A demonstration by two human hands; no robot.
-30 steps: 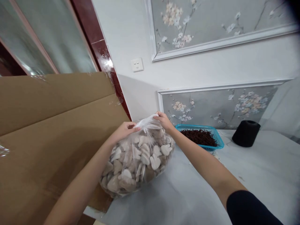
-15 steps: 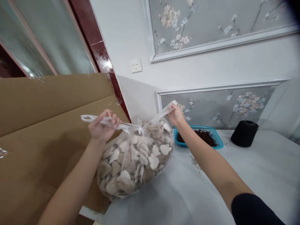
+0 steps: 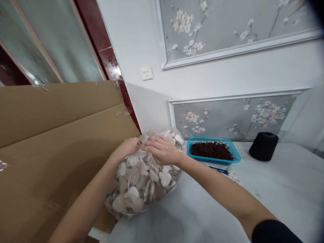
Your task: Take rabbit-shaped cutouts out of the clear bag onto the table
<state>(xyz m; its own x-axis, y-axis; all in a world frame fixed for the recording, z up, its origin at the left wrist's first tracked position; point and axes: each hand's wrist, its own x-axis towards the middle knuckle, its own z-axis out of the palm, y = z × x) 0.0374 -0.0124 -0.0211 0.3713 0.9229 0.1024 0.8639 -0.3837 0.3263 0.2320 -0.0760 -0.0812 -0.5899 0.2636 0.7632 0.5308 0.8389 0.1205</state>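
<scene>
With the transparent plastic bag (image 3: pixel 145 179) taken as the dial centre, the assembly is arranged as follows: the bag rests on the white marbled table (image 3: pixel 197 209), filled with flat, rounded pieces (image 3: pixel 165 178) in white and grey-brown; the left hand (image 3: pixel 129 146) is positioned at the bag's 11 o'clock, its fingertips pinched on the plastic at the gathered top; the right hand (image 3: pixel 162 150) is positioned at 1 o'clock, its fingers laid across the same gathered section and pointing toward the left hand; its thumb is hidden, so whether it grasps the plastic cannot be told; the two sets of fingertips are just beside each other; a cardboard box (image 3: pixel 58 152) stands at 9 o'clock, near the bag; a blue basket (image 3: pixel 235 153) holding dark brown, stick-like strands (image 3: pixel 211 150) sits between 2 and 3 o'clock; a blue tool (image 3: pixel 219 170), partly covered by the right forearm, lies at 3 o'clock, near the basket; a black cone (image 3: pixel 263 146) stands farther out, just short of 3 o'clock; a white wall plate (image 3: pixel 146 73) is mounted on the wall at 12 o'clock.
</scene>
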